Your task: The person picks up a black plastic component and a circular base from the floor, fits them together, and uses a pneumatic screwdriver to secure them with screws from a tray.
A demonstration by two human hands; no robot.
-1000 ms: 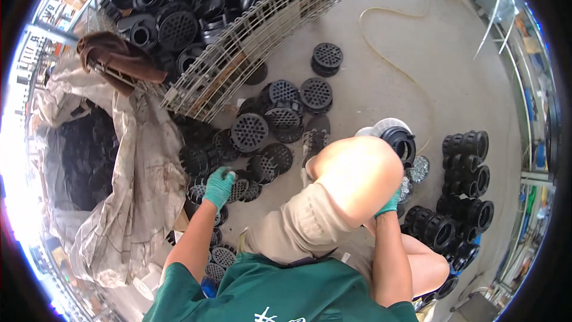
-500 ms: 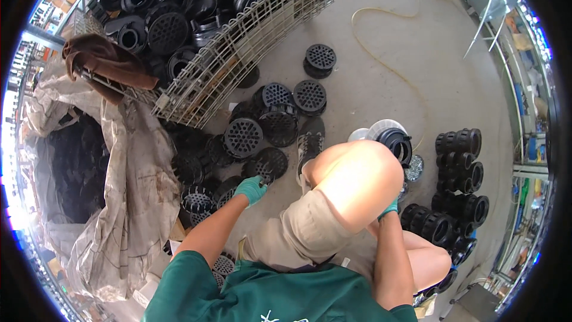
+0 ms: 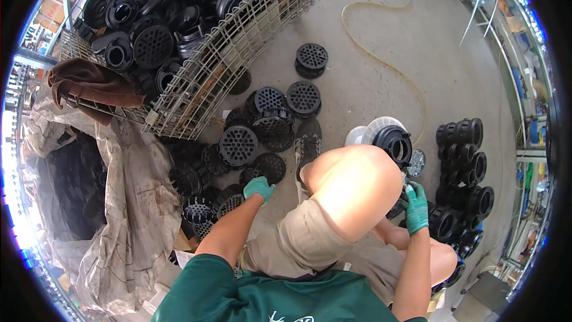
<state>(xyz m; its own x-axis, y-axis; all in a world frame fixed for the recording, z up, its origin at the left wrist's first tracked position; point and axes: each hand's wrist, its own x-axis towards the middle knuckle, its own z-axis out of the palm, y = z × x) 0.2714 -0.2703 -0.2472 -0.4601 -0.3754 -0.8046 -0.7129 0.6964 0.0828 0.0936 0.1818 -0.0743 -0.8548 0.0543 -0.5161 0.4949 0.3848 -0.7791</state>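
Black grate just beyond left hand; right hand well apart.

2 green-gloved hands; at least 6 round, black, perforated plastic grates; 1 grey wire-mesh basket; 1 brown cloth; 1 yellowish hose.

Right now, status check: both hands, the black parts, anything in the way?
Left hand by perforated black discs, grip unclear. Right hand beside black ring parts, grip unclear. Raised knee between the hands, partly blocking the view.
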